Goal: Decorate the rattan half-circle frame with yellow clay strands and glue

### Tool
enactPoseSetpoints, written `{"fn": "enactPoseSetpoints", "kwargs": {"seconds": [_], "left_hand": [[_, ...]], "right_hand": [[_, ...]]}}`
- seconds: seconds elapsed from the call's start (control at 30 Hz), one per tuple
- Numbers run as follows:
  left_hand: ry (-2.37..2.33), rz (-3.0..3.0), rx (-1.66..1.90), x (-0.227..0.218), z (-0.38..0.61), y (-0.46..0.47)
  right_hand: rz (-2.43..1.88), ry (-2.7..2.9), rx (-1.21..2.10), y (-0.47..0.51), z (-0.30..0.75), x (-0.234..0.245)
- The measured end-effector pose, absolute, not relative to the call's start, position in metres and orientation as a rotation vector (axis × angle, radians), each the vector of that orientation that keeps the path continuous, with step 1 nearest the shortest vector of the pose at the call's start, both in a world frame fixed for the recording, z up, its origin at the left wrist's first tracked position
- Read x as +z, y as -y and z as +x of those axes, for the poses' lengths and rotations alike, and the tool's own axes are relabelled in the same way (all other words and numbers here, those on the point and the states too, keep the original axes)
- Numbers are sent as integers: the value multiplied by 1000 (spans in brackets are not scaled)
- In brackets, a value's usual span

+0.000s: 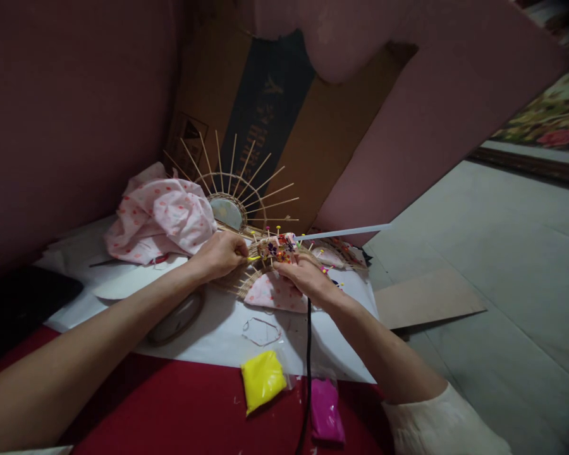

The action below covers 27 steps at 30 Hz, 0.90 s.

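Dim indoor light, deep shadow at left, wide-angle bending at edges, soft focus throughout.

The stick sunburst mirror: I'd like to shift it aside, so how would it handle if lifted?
Probably light, since the stick sunburst mirror is mostly thin skewers. Likely fragile: the spokes stick out unsupported and could snap. It looks stiff rather than floppy; the left hand sits against its lower edge.
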<state>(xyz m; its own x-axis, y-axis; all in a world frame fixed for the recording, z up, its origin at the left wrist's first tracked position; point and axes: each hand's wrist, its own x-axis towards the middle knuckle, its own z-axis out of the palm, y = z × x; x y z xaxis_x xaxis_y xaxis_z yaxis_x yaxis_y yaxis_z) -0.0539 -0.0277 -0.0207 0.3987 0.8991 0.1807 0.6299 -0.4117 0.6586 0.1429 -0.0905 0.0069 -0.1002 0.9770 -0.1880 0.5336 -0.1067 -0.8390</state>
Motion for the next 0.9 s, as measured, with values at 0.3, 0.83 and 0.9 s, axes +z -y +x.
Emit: {"fn": "enactPoseSetpoints", "kwargs": {"seconds": [0.3,0.83,0.9], "left_hand": [[-1296,2214,622,-13,-54,30],[-1234,2132,696,-17,-55,28],[-1229,2131,701,-17,-56,27]], "right_hand": [[-1607,1715,1097,85,146,2],[-1706,1711,1121,92,144,3],[-1699,1726,1119,93,143,4]]}}
